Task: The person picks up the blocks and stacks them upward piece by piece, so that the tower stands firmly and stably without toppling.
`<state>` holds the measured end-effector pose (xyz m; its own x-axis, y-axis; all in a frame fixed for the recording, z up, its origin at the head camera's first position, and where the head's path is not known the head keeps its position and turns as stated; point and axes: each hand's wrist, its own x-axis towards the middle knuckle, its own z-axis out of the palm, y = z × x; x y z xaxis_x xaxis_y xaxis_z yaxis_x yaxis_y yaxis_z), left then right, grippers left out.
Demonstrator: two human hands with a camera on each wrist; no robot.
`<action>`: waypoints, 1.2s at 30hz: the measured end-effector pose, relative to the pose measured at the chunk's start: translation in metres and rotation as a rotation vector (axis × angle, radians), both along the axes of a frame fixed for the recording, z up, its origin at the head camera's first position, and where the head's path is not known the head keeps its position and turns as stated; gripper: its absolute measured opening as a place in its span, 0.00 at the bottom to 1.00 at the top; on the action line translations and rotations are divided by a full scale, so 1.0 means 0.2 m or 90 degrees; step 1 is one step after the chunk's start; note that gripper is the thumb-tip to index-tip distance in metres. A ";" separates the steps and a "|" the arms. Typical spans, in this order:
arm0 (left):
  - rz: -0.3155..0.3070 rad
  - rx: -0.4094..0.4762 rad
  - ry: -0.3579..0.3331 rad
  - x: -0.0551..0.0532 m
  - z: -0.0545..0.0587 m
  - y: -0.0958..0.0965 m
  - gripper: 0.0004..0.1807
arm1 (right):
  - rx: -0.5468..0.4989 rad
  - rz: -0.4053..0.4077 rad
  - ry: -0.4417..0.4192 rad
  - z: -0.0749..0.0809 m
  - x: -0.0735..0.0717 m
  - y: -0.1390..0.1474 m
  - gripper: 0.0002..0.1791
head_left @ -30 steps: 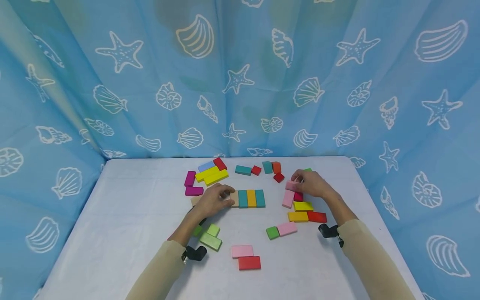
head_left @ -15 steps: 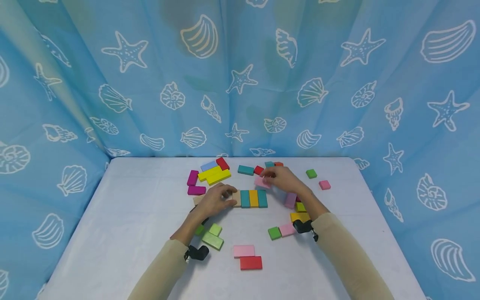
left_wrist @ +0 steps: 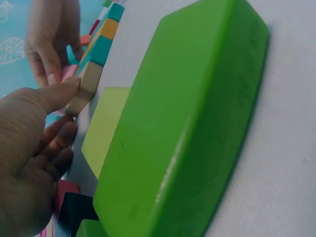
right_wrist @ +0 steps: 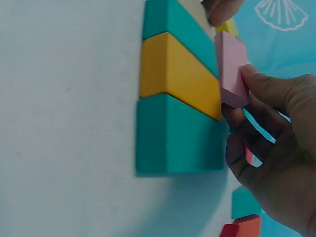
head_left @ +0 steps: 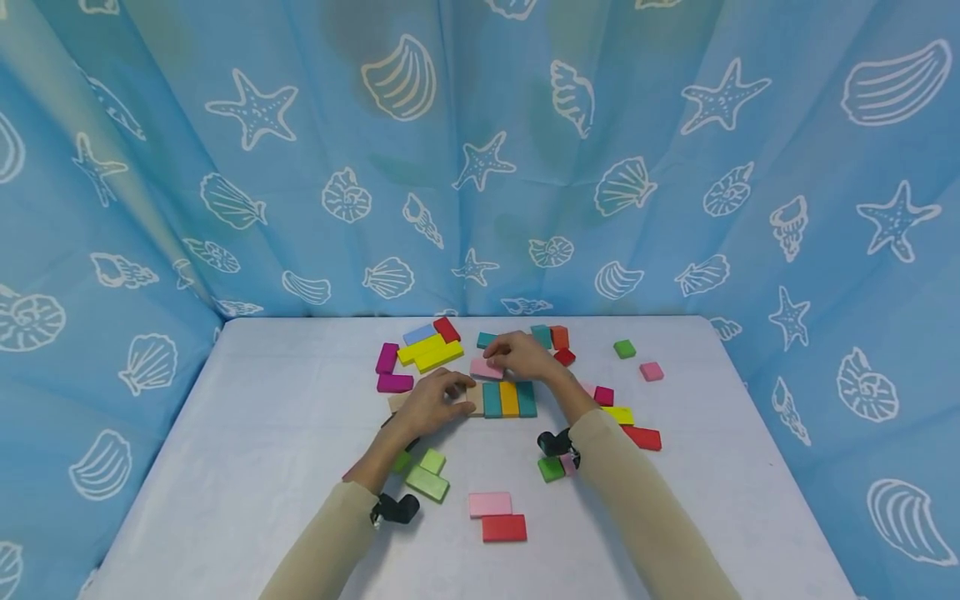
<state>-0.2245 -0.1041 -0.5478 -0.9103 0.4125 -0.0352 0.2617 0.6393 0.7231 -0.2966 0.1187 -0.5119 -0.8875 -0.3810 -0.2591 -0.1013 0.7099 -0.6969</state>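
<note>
A row of wooden blocks lies mid-table: a beige block (head_left: pixel 477 400) at the left end, then a teal block (head_left: pixel 492 400), an orange block (head_left: pixel 509 400) and another teal block (head_left: pixel 527 400). My left hand (head_left: pixel 435 403) holds the beige block between thumb and fingers at its two short ends; the left wrist view shows the thumb on its edge. Just behind the row, my right hand (head_left: pixel 525 355) pinches a pink block (right_wrist: pixel 234 69) between thumb and fingers. In the right wrist view that block sits close against the row's back side.
Yellow blocks (head_left: pixel 438 356), a blue block (head_left: pixel 418 334) and purple blocks (head_left: pixel 394 383) lie back left. Green blocks (head_left: pixel 427 482) lie near the left forearm. A pink block (head_left: pixel 490 504) and a red block (head_left: pixel 504 527) lie in front. Several coloured blocks, including a red one (head_left: pixel 642 438), are at right.
My right hand has carried the pink block leftward from the group at right to behind the row. My left hand stays at the beige block.
</note>
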 end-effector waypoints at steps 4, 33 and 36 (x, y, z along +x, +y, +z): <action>0.009 -0.008 -0.003 0.00 0.00 0.00 0.23 | 0.006 -0.011 -0.016 -0.03 0.00 -0.01 0.10; 0.021 -0.002 -0.009 0.03 -0.01 0.00 0.25 | 0.007 0.016 -0.031 -0.09 0.01 -0.02 0.10; 0.016 -0.002 -0.001 0.02 -0.01 0.00 0.25 | 0.006 0.011 -0.024 -0.09 0.01 -0.02 0.10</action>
